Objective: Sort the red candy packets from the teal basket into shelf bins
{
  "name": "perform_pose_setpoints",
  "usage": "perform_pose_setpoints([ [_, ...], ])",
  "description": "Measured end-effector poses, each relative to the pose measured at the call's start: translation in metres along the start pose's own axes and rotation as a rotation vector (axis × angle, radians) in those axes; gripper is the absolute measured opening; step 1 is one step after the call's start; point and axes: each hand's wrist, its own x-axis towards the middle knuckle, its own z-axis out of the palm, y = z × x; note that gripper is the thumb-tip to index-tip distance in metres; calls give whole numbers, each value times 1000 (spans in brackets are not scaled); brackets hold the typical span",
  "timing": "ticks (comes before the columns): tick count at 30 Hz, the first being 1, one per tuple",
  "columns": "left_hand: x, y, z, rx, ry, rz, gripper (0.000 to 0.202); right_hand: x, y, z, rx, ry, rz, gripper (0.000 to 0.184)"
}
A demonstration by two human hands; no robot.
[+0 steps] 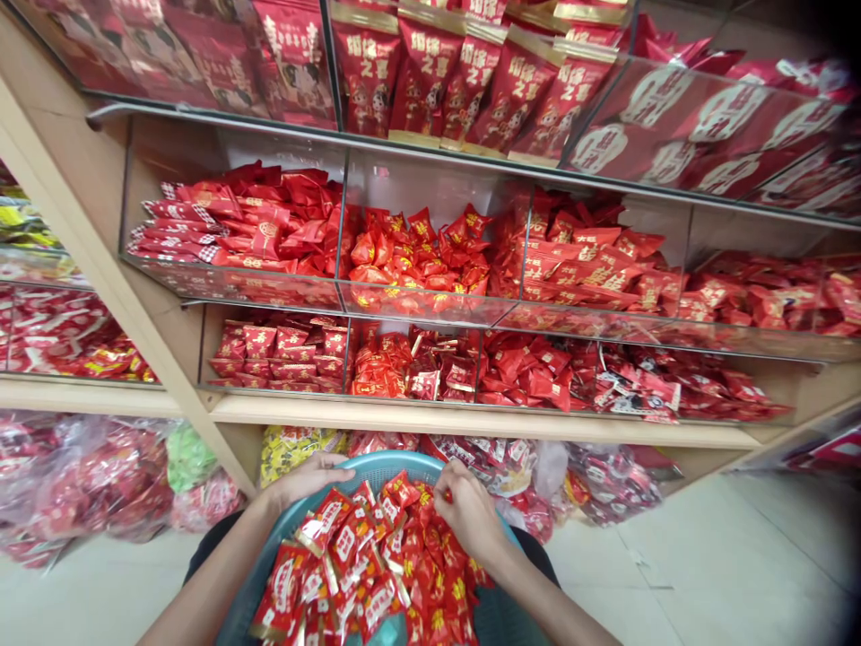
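Observation:
A teal plastic basket sits low in the middle of the head view, heaped with several red wrapped candies. My left hand curls over the basket's far left rim, gripping it. My right hand rests on the pile at the right, fingers bent and pinched among the red packets; which packet it holds is hidden.
Clear acrylic bins on wooden shelves ahead hold heaps of red candies in two rows, with red bags above. Plastic sacks of sweets lie on the pale tiled floor under the shelf.

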Motion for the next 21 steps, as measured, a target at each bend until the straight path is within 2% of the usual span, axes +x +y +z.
perform_pose_setpoints([
  [10,2,2,-4,33,15,-4,36,-9,-3,11,-291,-46,-64,15],
  [21,1,-2,-1,2,6,-7,36,-17,-11,12,-317,-71,-76,18],
])
